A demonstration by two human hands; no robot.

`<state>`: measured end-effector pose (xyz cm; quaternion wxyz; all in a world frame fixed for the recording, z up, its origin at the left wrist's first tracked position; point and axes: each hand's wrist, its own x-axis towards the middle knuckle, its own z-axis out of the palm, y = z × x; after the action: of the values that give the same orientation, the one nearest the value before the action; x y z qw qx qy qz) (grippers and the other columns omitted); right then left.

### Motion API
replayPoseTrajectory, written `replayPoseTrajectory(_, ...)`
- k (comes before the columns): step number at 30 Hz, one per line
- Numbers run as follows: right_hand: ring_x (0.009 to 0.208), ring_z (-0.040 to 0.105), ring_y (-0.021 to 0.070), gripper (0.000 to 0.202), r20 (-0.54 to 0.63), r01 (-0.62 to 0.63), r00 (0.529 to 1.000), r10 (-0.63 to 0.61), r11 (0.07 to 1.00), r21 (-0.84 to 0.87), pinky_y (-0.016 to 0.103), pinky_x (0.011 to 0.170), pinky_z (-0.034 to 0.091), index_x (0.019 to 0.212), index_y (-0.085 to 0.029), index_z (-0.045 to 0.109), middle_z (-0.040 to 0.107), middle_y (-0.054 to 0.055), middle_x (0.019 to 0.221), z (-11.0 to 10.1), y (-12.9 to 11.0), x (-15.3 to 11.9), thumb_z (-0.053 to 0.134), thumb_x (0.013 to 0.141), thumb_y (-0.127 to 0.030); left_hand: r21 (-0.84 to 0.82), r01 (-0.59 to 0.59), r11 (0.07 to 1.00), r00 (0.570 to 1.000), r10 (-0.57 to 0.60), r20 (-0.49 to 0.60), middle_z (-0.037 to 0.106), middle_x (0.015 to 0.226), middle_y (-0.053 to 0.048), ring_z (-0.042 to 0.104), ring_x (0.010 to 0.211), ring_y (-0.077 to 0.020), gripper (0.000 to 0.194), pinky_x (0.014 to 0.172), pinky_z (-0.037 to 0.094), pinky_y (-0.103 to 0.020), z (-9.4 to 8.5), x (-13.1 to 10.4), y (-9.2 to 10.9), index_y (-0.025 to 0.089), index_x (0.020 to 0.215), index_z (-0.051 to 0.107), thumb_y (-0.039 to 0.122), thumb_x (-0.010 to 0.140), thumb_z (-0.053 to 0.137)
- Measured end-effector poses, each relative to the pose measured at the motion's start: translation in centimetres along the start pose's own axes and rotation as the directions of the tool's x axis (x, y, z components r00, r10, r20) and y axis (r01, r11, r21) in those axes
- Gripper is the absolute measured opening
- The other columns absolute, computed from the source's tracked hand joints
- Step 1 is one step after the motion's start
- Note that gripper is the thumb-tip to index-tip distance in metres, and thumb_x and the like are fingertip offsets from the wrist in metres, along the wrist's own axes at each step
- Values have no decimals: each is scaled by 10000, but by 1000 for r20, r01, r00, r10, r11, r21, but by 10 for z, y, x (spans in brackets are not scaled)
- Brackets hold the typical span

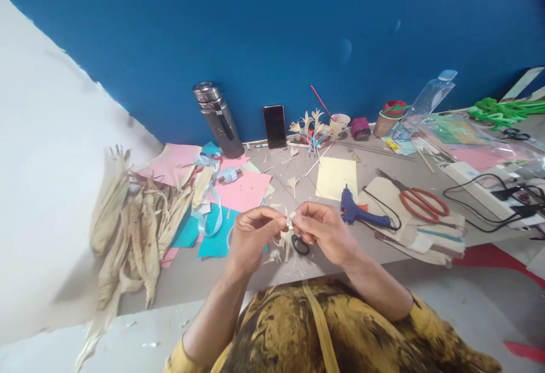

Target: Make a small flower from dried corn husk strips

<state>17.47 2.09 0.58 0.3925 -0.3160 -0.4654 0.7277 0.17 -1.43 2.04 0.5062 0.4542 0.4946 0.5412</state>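
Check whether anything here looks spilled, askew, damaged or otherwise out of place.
Nothing looks spilled or broken. The oddest bit is a pale husk trailing off the front edge of the table at left. Small pale scraps and a red strip lie on the floor, perhaps dropped there.

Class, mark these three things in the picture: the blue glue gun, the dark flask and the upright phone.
Blue glue gun (373, 219): head camera view, on its handle.
Dark flask (222, 131): head camera view, on its body, below the silver lid.
Upright phone (275, 127): head camera view, on its dark screen.
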Motion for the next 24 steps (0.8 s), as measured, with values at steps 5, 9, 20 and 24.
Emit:
replayPoseTrajectory(5,466,421,57,323,-9,-1,1000,0,999,-52,205,444,301,735,-168,623,637,-6,650,3,-4,-1,763,786,-455,305,-83,949,993,106,-60,712,765,-44,636,745,-170,216,727,489,-289,-1,-2,2,188,716,728,324,859,642)
replayPoseTrajectory(9,465,411,62,350,-25,-17,1000,15,997,-76,210,437,285,727,-170,614,639,0,652,6,-6,-1,766,762,-483,388,-14,922,969,108,-222,624,570,12,576,569,-137,182,601,452,-255,-2,-8,4,190,805,725,332,866,628)
replayPoseTrajectory(20,507,450,80,317,-14,21,1000,-26,956,-293,222,478,330,711,-161,621,633,-1,639,14,-12,-3,727,799,-447,190,26,981,997,-12,-74,665,679,-26,600,655,-152,176,651,474,-265,4,-16,10,161,734,675,327,783,704)
replayPoseTrajectory(24,511,458,87,263,-2,54,998,-58,943,-328,229,483,343,735,-171,646,622,-9,643,14,-7,-4,720,821,-408,182,49,982,995,-31,-98,629,635,-5,563,621,-132,170,622,450,-248,8,-16,10,165,675,640,296,779,677)
